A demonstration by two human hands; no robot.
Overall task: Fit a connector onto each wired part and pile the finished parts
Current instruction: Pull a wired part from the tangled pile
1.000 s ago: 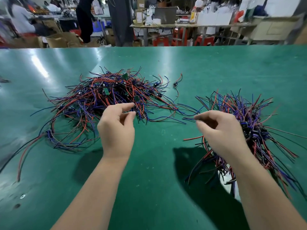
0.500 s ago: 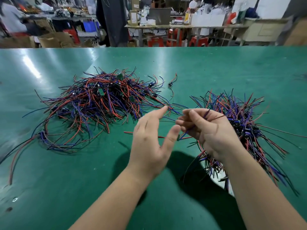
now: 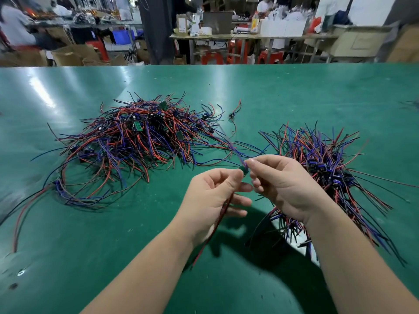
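My left hand (image 3: 212,196) and my right hand (image 3: 283,186) meet above the green table (image 3: 294,91), both pinching one wired part (image 3: 243,169) with a small green board. Its red and black wires trail down through my left palm, and purple-blue wires run up and left from my right fingertips. A large tangled pile of wired parts (image 3: 136,141) lies at the left. A second pile of wires with dark connectors (image 3: 326,168) lies at the right, partly behind my right forearm.
One loose wired piece (image 3: 233,112) lies beyond the left pile. A white patch (image 3: 294,241) shows under the right pile. Past the table's far edge are workbenches, cardboard boxes, red stools and people.
Both hands have come together at the centre and now pinch a single wired part. My left hand, which held nothing before, has taken hold of the part with its red-black wires.
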